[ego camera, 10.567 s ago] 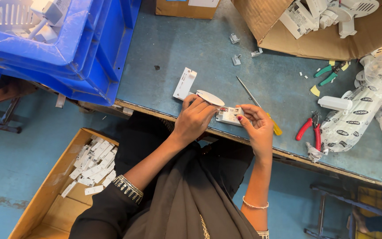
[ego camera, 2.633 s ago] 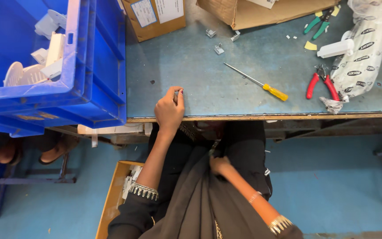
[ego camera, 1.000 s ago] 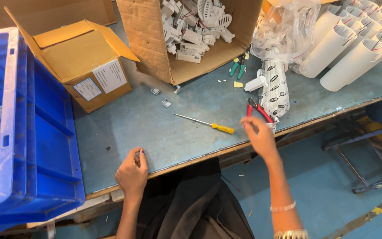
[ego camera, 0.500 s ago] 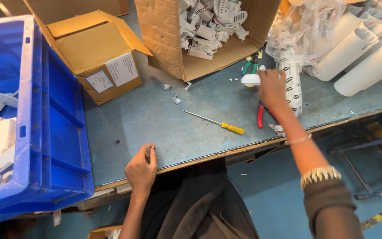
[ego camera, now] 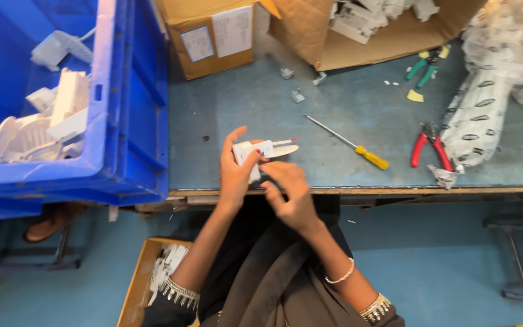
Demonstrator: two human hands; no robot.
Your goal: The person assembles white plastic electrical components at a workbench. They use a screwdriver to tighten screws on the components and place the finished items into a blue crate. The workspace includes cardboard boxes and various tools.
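Holding a small white plastic part (ego camera: pixel 250 156) over the front edge of the surface (ego camera: pixel 334 121), left hand (ego camera: pixel 237 172) clamped around it, right hand (ego camera: pixel 289 188) curled loosely just beside, fingertips near. Could slip floorwards if the grip loosens.

The person wears a dark, near-black garment with long sleeves whose cuffs carry bands of silver-and-gold embroidery. A thin pale bangle circles the wrist of the right hand (ego camera: pixel 292 197). The left hand (ego camera: pixel 237 175) is bare, fingernails painted red.
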